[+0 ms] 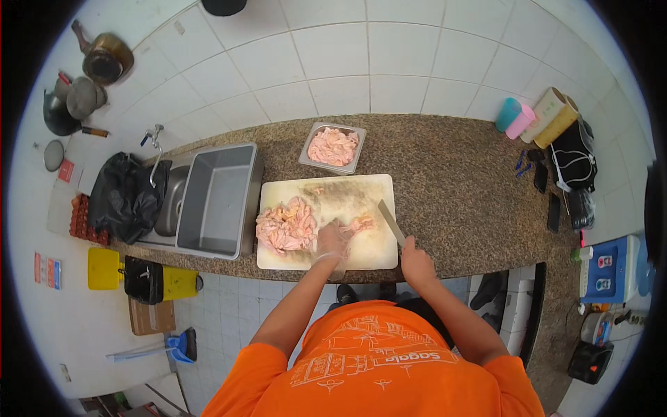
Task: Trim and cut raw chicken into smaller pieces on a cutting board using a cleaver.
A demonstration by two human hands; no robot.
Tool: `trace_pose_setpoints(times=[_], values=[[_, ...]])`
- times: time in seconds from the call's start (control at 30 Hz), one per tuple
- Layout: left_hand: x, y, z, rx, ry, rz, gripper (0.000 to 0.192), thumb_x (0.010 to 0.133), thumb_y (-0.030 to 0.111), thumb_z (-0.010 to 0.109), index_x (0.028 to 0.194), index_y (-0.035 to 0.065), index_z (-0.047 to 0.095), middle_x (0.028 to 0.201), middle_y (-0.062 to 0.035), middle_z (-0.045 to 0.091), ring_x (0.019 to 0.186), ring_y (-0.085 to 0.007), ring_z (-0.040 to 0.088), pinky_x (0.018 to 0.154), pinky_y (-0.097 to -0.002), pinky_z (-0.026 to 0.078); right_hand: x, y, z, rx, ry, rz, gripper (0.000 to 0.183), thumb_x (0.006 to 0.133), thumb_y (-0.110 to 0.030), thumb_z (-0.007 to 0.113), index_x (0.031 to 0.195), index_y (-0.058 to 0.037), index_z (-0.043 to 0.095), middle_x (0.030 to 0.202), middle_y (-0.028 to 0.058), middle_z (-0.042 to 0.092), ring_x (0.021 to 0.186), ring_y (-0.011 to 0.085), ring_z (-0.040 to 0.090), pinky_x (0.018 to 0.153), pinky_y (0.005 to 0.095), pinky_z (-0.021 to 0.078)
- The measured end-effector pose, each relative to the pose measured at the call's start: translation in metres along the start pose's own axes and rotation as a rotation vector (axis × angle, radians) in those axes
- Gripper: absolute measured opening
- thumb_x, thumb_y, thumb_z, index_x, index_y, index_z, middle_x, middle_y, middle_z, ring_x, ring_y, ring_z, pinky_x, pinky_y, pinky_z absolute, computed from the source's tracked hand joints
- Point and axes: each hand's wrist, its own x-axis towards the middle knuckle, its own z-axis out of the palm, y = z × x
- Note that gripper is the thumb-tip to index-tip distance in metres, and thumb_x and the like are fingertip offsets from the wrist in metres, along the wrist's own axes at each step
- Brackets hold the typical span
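Observation:
My left hand (332, 241), in a clear plastic glove, rests on a white cutting board (378, 255) and holds a piece of raw chicken skin (360, 224). Part of that piece is hidden under the fingers. A larger pile of raw chicken skin (286, 227) lies on the board's left side, beside the gloved hand. My right hand (417, 260), seemingly bare, grips a kitchen knife (391, 221) at the board's right edge. Its blade points up and to the left, apart from the chicken. Behind the board, more raw chicken pieces (333, 147) fill a square metal pan (341, 169).
A deep grey tub (221, 208) stands left of the board, partly over the sink (174, 206) with its tap (155, 151). Cups (513, 119), rolls (550, 117) and phones (553, 212) are at the right of the granite counter (443, 167). A yellow bin (180, 283) stands below left.

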Motion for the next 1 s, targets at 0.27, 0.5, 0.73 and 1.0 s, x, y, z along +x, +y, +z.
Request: trace_pose_setpoints(times=[0.27,0.5,0.73,1.0], values=[[-0.017,-0.021,0.009,-0.101,0.044,0.172,0.039,0.091,0.034,0.077,0.102,-0.0033,0.071,0.102,-0.0273,0.073,0.1,-0.0436,0.07,0.087,-0.0499,0.056,0.024,-0.046,0.034,-0.072,-0.079,-0.172,0.02,0.102,-0.016,0.049,0.117,-0.003,0.046,0.09,0.0296,0.072,0.087,0.0505,0.073,0.077,0.0625,0.057],[-0.012,-0.003,-0.006,-0.018,-0.028,0.174,0.026,0.095,0.031,0.07,0.102,0.0066,0.076,0.105,-0.0233,0.074,0.098,-0.0433,0.069,0.085,-0.0499,0.055,0.098,-0.09,0.044,-0.019,0.001,-0.242,0.02,0.104,-0.016,0.044,0.116,-0.0011,0.052,0.093,0.0308,0.072,0.091,0.0501,0.073,0.08,0.0611,0.0575],[0.02,-0.1,0.005,-0.215,0.111,0.183,0.029,0.097,0.029,0.072,0.116,0.0074,0.072,0.096,-0.0128,0.076,0.082,-0.0287,0.07,0.074,-0.0398,0.054,0.015,-0.022,0.033,0.051,-0.092,-0.164,0.022,0.104,-0.02,0.051,0.118,-0.0028,0.049,0.088,0.0332,0.071,0.086,0.0546,0.071,0.078,0.0643,0.0559],[0.001,0.025,-0.057,-1.121,-0.427,-0.32,0.018,0.102,0.028,0.069,0.096,0.0113,0.07,0.084,-0.0012,0.068,0.053,-0.0088,0.042,0.046,-0.032,0.043,0.006,0.0,0.034,0.215,0.107,-0.115,0.025,0.103,-0.023,0.056,0.115,-0.0013,0.049,0.084,0.0342,0.069,0.083,0.0557,0.069,0.076,0.0653,0.0542]])
